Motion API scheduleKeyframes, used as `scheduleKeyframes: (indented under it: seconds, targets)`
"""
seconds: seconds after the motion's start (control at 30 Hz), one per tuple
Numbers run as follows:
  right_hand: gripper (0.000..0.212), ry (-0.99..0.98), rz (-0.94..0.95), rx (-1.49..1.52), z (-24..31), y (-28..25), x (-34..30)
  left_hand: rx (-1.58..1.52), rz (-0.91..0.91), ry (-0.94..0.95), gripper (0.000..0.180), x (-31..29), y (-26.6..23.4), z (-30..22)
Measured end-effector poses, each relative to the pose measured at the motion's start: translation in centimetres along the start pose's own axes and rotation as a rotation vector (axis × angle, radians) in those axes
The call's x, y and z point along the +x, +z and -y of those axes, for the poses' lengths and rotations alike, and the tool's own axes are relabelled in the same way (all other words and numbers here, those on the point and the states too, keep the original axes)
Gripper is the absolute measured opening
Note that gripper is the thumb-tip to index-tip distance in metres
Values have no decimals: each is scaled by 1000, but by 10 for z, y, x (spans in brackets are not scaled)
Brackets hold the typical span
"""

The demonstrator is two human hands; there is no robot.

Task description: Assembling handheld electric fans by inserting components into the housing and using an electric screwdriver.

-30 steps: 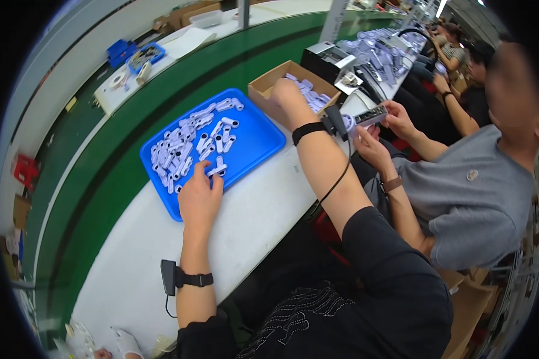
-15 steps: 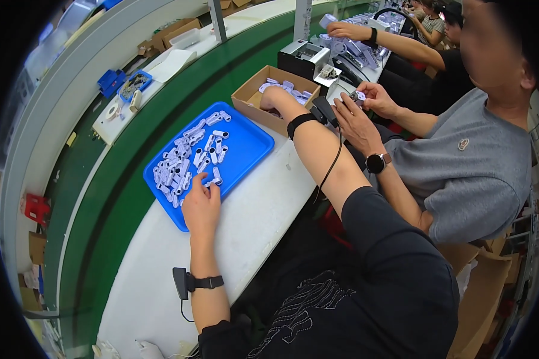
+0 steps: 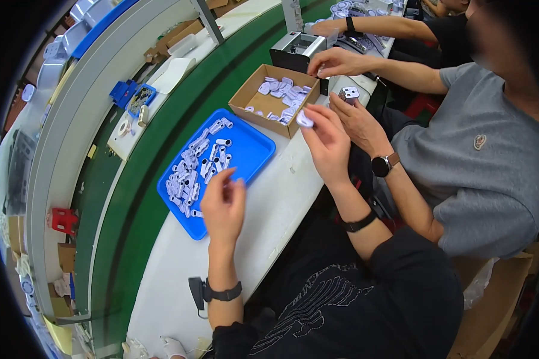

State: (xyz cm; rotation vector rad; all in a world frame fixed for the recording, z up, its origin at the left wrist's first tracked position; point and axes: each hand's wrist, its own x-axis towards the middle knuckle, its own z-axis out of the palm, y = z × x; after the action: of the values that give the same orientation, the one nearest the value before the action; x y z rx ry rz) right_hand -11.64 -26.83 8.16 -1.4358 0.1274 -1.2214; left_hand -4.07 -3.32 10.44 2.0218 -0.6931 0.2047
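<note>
Rounded white piece [image 3: 305,118] sits in right hand [image 3: 327,145]

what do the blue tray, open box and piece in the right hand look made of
Blue tray: probably plastic, smooth, slightly shiny, moulded rim. Open box: likely cardboard, matte brown, thin walls. Pale piece in the right hand: perhaps plastic, smooth and whitish.

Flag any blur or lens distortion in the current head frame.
Head view: left hand looks smeared at the fingers, blue tray fairly crisp; same head view: white table edge bows along the green surface, corners black.
</note>
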Motion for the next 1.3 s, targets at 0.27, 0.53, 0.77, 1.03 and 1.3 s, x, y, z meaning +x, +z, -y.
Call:
scheduleKeyframes:
  seconds: [0.27,0.53,0.77,1.03,1.3]
  targets:
    - [36,8,-59,-41,20,-30,-25,-419,325,227,31,52,87,-76]
    - [38,12,-218,-42,26,-42,7,-756,540,39,31,81,143,-107]
    - [44,145,-151,190,-10,-72,32,-740,583,-2,31,100,162,-118]
    - [47,358,10,465,-21,-102,45,-417,394,465,35,108,181,-116]
    - [51,251,-188,184,11,-68,36,-448,385,511,32,110,183,-110]
